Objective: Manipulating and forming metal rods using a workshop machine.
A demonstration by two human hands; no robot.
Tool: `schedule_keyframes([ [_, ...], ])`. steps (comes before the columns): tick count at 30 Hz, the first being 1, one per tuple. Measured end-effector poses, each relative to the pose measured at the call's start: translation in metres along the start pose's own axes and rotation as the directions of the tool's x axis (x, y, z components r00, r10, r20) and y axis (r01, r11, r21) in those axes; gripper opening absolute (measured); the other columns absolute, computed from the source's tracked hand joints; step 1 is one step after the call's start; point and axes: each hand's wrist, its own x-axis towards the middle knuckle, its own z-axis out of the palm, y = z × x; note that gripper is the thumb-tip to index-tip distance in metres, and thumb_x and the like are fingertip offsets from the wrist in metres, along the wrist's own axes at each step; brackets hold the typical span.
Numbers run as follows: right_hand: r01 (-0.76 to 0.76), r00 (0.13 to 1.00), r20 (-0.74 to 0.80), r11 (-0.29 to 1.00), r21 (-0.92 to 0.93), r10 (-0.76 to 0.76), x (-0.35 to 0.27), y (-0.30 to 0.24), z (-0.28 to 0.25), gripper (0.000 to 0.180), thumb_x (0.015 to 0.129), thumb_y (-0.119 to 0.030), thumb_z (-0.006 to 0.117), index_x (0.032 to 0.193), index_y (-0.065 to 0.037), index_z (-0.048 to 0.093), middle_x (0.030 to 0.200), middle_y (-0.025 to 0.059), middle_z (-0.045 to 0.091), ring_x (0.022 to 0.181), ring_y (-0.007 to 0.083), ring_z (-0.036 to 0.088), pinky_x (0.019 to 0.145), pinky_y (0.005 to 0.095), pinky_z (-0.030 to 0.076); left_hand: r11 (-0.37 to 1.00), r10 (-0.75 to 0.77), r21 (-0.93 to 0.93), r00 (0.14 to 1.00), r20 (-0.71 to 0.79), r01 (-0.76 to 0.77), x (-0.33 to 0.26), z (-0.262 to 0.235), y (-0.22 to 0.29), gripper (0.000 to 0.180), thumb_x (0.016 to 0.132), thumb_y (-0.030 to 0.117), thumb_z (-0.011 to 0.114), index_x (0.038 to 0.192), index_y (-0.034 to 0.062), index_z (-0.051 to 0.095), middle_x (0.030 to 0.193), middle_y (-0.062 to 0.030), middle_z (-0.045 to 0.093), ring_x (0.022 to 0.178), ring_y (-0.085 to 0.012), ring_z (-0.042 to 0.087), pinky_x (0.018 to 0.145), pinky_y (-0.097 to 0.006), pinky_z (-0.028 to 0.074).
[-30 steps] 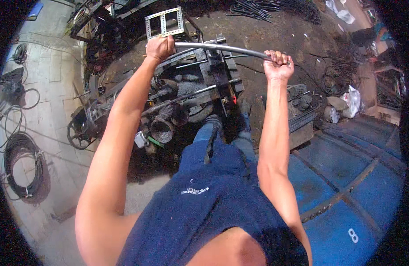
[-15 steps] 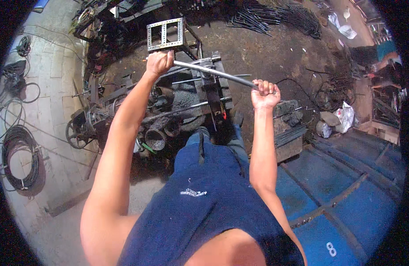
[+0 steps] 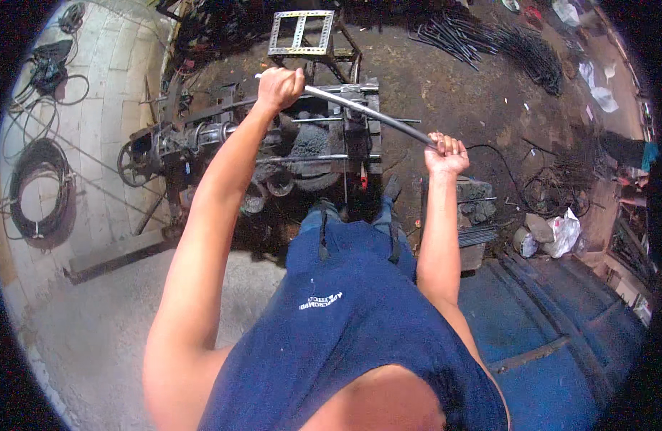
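A grey metal bar (image 3: 367, 111) slants between my two hands, its left end higher in the view than its right. My left hand (image 3: 281, 88) is wrapped in a fist round the bar near one end, with a short tip showing past the knuckles. My right hand (image 3: 446, 154) grips the other end, its fingers curled over it. Below the bar lies a greasy machine (image 3: 309, 144) with a slide, thin rods and a heap of dark chips. A handwheel (image 3: 135, 162) sits at the machine's left side.
Behind the machine stands a metal stand with a perforated frame top (image 3: 301, 50). Bent dark rods (image 3: 457, 39) lie on the floor at the far right. A coiled black hose (image 3: 40, 190) rests on the left paving. Blue metal sheeting (image 3: 532, 345) spreads at the lower right.
My view has turned, so the machine and floor items sit differently in the picture. Both hands keep their grip on the metal bar, which appears slightly farther right.
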Motion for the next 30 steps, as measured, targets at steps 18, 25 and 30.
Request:
schedule_keyframes([
  [18,-0.233,0.945,-0.327,0.68,-0.695,-0.011,-0.069,0.101,-0.101,0.016,0.086,-0.026,0.057,0.084,-0.01,0.057,0.078,0.0068,0.059,0.07,0.0202,0.058,0.062,0.0359,0.05,0.706,-0.635,-0.535,0.748,-0.191,0.463,-0.265,-0.066,-0.057,0.025,0.088,0.009,0.058,0.111,0.0002,0.059,0.099,-0.0165,0.064,0.093,-0.0333,0.062,0.084,-0.039,0.049],
  [25,0.039,0.932,-0.121,-0.427,-0.903,0.342,-0.089,0.238,-0.193,0.019,0.087,-0.015,0.062,0.099,-0.002,0.069,0.083,0.0068,0.068,0.069,0.0133,0.063,0.059,0.0268,0.051,0.457,-0.813,-0.501,0.574,0.101,0.735,-0.408,-0.059,-0.042,0.021,0.092,0.009,0.054,0.109,-0.0002,0.061,0.088,-0.0144,0.068,0.083,-0.0264,0.067,0.076,-0.035,0.05],
  [30,0.301,0.911,0.005,-0.66,-0.688,0.411,-0.107,0.304,-0.195,0.021,0.078,-0.017,0.065,0.093,-0.002,0.069,0.084,0.0173,0.069,0.079,0.0286,0.068,0.075,0.0382,0.053,0.35,-0.814,-0.464,0.51,0.279,0.813,-0.454,-0.066,-0.036,0.021,0.091,0.009,0.053,0.108,-0.0002,0.062,0.087,-0.0145,0.068,0.083,-0.0251,0.067,0.076,-0.034,0.05],
])
